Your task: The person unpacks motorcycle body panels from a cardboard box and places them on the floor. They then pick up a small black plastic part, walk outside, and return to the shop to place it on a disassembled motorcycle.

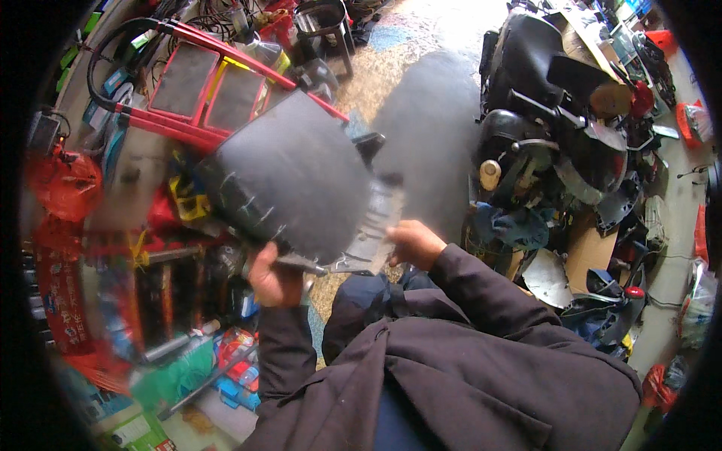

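A: Where is the panel [293, 173]?

B: Up in front of the person, between both hands, above the knees [357, 301]. It is black, with its broad face turned up and pale scuffs along its left side.

A: How does the left hand [277, 282] sit?

B: It grips the near edge close to the left corner. The thumb stands up beside that edge; how the other fingers lie below, I cannot tell.

A: And the right hand [417, 244]?

B: It pinches the ribbed strip [376, 229] along the panel's right side, toward the near corner. The thumb lies on the strip's outer edge, and the curled fingers show just under it.

A: So neither hand is free?

B: Right, both grasp the panel, with most of its face extending beyond the fingers.

A: What is near the far edge?

B: A red frame [169, 124], partly covered by the panel in this view. Whether they touch, I cannot tell. Black shells [526, 56] are piled well apart, to the right.
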Demonstrator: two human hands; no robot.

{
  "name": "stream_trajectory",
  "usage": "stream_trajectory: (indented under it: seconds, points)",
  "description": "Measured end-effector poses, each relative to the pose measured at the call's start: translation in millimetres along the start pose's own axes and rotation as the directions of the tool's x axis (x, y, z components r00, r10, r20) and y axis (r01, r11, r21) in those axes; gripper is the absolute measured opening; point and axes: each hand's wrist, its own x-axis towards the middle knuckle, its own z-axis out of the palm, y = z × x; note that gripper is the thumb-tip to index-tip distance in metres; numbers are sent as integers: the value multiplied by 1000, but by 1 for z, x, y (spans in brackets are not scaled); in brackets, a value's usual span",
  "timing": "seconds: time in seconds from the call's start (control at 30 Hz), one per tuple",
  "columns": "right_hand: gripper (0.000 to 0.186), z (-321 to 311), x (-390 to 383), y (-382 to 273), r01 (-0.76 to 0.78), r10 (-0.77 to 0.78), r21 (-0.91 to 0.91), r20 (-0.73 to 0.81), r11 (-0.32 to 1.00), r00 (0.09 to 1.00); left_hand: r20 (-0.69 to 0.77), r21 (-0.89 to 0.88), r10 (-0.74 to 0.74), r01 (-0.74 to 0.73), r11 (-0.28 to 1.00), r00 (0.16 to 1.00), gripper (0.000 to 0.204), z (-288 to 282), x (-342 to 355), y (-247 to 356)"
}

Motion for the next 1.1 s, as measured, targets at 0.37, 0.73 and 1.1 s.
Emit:
stream_trajectory:
  seconds: [0.37, 0.73, 1.1]
  points:
    - [14, -37, 141, -124, 32, 4, 155, -223, 987, 975, -32, 107, 28, -24, 994, 999, 34, 74, 239, -16]
    - [15, -74, 242, -259, 248, -144, 157, -486, 956, 862, 40, 254, -201, 185, 949, 979, 33, 176, 461, -33]
    - [15, -188, 377, -429, 234, -93, 232, -495, 944, 864, 166, 422, -67, -10, 907, 984, 30, 318, 646, -119]
